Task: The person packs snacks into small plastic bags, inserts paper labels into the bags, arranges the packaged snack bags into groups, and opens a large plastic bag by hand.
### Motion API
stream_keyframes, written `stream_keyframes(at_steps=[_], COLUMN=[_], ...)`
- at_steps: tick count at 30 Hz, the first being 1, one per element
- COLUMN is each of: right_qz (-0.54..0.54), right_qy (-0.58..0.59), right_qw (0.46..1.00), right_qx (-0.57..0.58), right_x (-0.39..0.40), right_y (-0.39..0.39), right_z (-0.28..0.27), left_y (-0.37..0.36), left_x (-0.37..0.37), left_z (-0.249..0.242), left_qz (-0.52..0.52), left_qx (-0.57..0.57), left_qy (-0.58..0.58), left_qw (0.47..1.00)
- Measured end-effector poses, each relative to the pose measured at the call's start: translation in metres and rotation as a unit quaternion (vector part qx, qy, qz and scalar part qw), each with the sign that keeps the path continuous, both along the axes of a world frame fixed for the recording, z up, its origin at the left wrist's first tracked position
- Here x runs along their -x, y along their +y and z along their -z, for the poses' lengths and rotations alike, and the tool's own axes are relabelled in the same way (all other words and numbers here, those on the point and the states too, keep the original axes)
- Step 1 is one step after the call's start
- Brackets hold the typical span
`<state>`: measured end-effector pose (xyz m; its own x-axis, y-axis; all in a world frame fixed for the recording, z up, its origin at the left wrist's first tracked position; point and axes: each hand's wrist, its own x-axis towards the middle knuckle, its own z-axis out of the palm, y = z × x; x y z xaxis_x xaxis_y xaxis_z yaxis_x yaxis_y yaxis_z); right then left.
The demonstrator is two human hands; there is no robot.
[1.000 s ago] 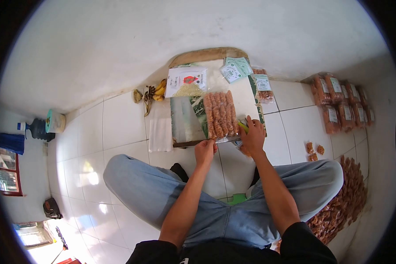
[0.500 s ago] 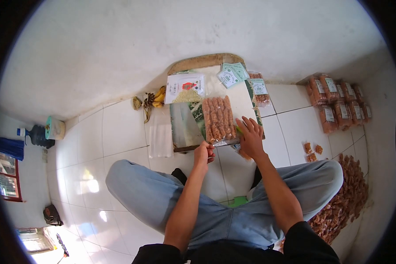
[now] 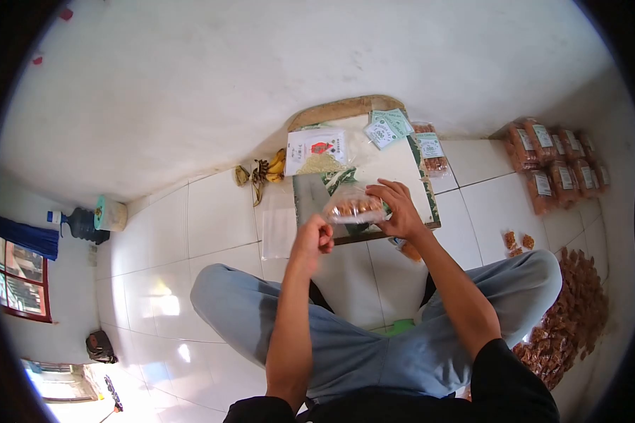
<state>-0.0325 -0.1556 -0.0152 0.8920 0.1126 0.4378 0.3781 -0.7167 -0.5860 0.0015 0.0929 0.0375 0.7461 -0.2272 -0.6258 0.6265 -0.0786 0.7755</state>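
Note:
A clear plastic bag of brown snacks is tipped up at the front of the low table, its end facing me. My right hand grips the bag's right side, thumb below and fingers above. Close to the bag's left side is my left hand, its fingers curled; whether they pinch part of the plastic is too blurred to tell. Behind the bag lie a white printed packet and green-and-white labels.
Filled bags stand stacked by the right wall, above a heap of small brown packets. Bananas and clear plastic sleeves lie left of the table. A labelled bag leans at its right.
The snack bag was lying flat and is now tipped up on end. My right hand has moved from the table surface onto it. The whole view has shifted slightly.

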Motion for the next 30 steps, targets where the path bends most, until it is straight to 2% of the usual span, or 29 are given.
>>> stream_keyframes(at_steps=[1,2,3,4,5,6,7,8,10,11,13,14,17,18,19,21,23,24,25,26,27,29,30], right_qz=[-0.022,0.001,-0.001,-0.005,-0.010,-0.030,-0.032,-0.044,-0.056,-0.053,-0.069,-0.055,-0.034,-0.013,-0.005,-0.052,-0.029,-0.053,-0.077,-0.051,-0.047,-0.057,-0.037], right_qy=[0.016,0.014,0.013,0.100,0.186,0.201,0.201,0.247,0.303,0.301,0.306,0.295,0.326,0.335,0.335,0.355,0.392,0.417,0.442,0.506,0.507,0.484,0.470], right_qw=[0.997,0.990,0.990,0.964,0.920,0.892,0.892,0.876,0.853,0.855,0.841,0.850,0.851,0.871,0.872,0.844,0.847,0.839,0.830,0.788,0.788,0.720,0.702], right_qx=[-0.074,-0.139,-0.140,-0.245,-0.344,-0.403,-0.403,-0.412,-0.421,-0.420,-0.442,-0.433,-0.411,-0.358,-0.358,-0.400,-0.358,-0.345,-0.332,-0.346,-0.348,-0.495,-0.534], right_x=[-0.004,-0.006,-0.006,-0.007,-0.006,-0.005,-0.003,-0.001,0.004,0.006,0.009,0.013,0.025,0.026,0.028,0.034,0.042,0.049,0.053,0.061,0.064,0.072,0.075], right_y=[0.003,0.012,0.015,0.016,0.018,0.020,0.020,0.020,0.020,0.021,0.022,0.023,0.019,0.015,0.012,0.008,-0.009,-0.017,-0.023,-0.026,-0.029,-0.034,-0.035], right_z=[-0.001,-0.006,-0.014,-0.023,-0.032,-0.039,-0.047,-0.053,-0.063,-0.062,-0.058,-0.061,-0.064,-0.054,-0.050,-0.046,-0.043,-0.035,-0.028,-0.068,-0.060,-0.038,-0.035], left_y=[0.008,0.011,0.010,0.005,0.000,-0.005,-0.009,-0.011,-0.015,-0.019,-0.029,-0.034,-0.041,-0.044,-0.046,-0.047,-0.051,-0.051,-0.051,-0.051,-0.052,-0.051,-0.049], left_x=[-0.007,-0.014,-0.018,-0.017,-0.023,-0.030,-0.037,-0.045,-0.058,-0.058,-0.059,-0.060,-0.056,-0.052,-0.052,-0.050,-0.052,-0.055,-0.059,-0.061,-0.064,-0.070,-0.073], left_z=[-0.009,-0.024,-0.042,-0.063,-0.066,-0.067,-0.070,-0.070,-0.069,-0.070,-0.072,-0.072,-0.066,-0.055,-0.049,-0.046,-0.035,-0.028,-0.022,-0.027,-0.023,-0.017,-0.017], left_qz=[0.025,0.013,0.001,-0.014,-0.016,-0.018,-0.020,-0.020,0.154,0.155,0.253,0.301,0.290,0.248,0.254,0.265,0.248,0.217,0.186,0.171,0.174,0.112,0.113], left_qx=[-0.030,-0.132,-0.232,-0.309,-0.311,-0.267,-0.217,-0.217,-0.158,-0.154,-0.120,-0.102,-0.128,-0.100,-0.095,-0.134,-0.122,-0.115,-0.107,-0.137,-0.136,-0.081,-0.084], left_qy=[-0.046,-0.120,-0.192,-0.297,-0.297,-0.427,-0.547,-0.548,-0.503,-0.505,-0.373,-0.303,-0.276,-0.297,-0.296,-0.267,-0.251,-0.255,-0.258,-0.220,-0.219,-0.187,-0.159], left_qw=[0.998,0.984,0.953,0.903,0.903,0.864,0.808,0.808,0.836,0.835,0.885,0.899,0.907,0.917,0.916,0.917,0.928,0.935,0.942,0.951,0.950,0.973,0.977])
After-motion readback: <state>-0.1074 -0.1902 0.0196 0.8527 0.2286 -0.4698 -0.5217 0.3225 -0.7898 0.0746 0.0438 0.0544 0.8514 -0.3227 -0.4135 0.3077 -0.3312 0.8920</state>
